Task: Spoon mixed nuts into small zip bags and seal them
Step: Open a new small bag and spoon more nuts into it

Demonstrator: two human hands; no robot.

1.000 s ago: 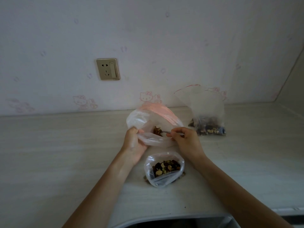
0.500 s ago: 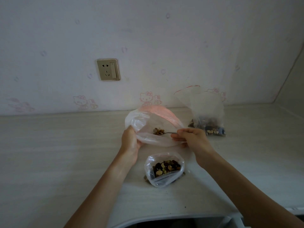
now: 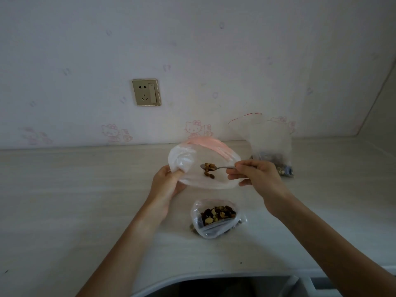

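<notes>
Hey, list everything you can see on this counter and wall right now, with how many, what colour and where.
large plastic bag: 1, clear with pink zip edge, middle of counter, mouth held open
spoon: 1, metal, over the large bag's mouth, loaded with nuts
small bag of nuts: 1, clear, brown mixed nuts inside, open, near side of the counter
upright zip bag: 1, clear with red zip line, far right by the wall, nuts at its bottom
counter: 1, pale wood grain
wall socket: 1, gold-beige, on the wall
cartoon cat stickers: several, pink, along the wall's base
left hand: grips the large bag's left rim
right hand: holds the spoon's handle
</notes>
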